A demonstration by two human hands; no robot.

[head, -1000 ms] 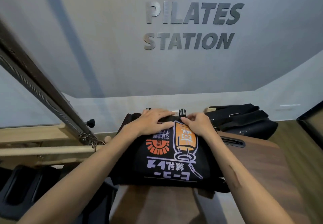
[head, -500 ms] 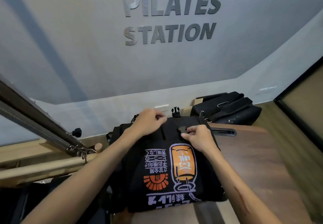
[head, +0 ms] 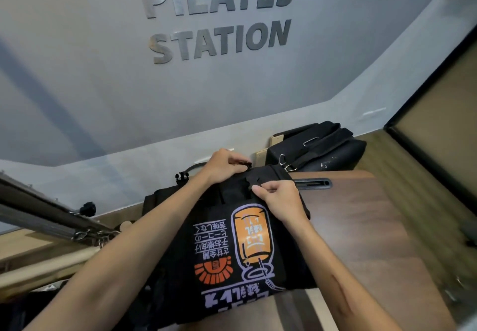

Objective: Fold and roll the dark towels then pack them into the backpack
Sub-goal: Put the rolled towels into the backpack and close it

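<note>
2 hands work at the far end of a black backpack (head: 232, 248) that lies flat on a dark wooden table (head: 361, 240), its printed front facing up with an orange and lilac drawing and lines of pale lettering. The left hand (head: 223, 164) sits at the far top edge of the backpack, fingers curled over and gripping a small black buckle piece (head: 244, 162) that sticks out past the fingertips. The right hand (head: 280, 197) is a little nearer and to the right, its thumb and forefinger pinched together on a black clip (head: 254, 182) on a strap at the top of the flap; the other fingers are folded loosely into the palm. The 2 hands are close but not touching. Whether the 2 buckle halves are joined or apart is hard to tell, since everything there is black on black.

Both bare forearms reach in from the lower corners of the view, across the backpack. No towels can be made out. Beyond the table, against the wall, lies a second black bag (head: 317, 147) with metal clips on its straps. To the left stand wooden bars (head: 46, 268) and a slanting metal spring (head: 38, 222). On the grey wall above are raised letters reading PILATES STATION (head: 219, 15).
</note>
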